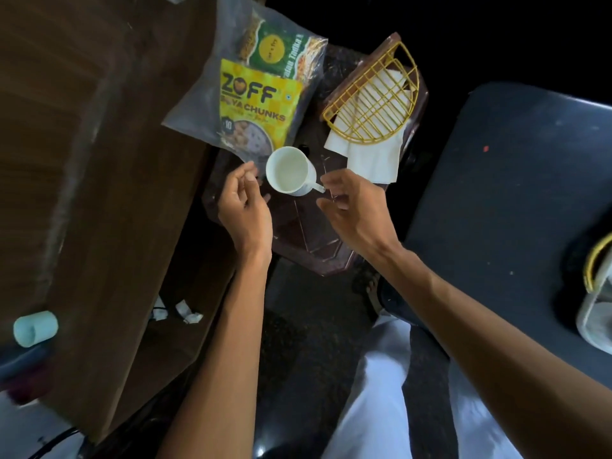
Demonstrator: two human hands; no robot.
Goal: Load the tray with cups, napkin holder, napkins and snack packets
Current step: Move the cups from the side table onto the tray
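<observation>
1. The right hand (354, 207) hangs over the near half of the tray (308, 233), fingers loosely curled and apart, holding nothing; its fingertips sit just at the end of the cup's handle, and I cannot tell whether they touch it.
2. The left hand (245, 200) is half curled and empty, just beside the cup's other side, thumb near the rim.
3. The white cup (291, 170) stands upright on the tray between the two hands, mouth up, handle pointing toward the right hand, so that hand looks better placed for any nudge or lift.
4. Beyond the cup, the snack packets (255, 94) in a clear bag lie at the tray's far left, overhanging its edge.
5. At far right, the yellow wire napkin holder (374, 104) lies over the white napkins (374, 160).
</observation>
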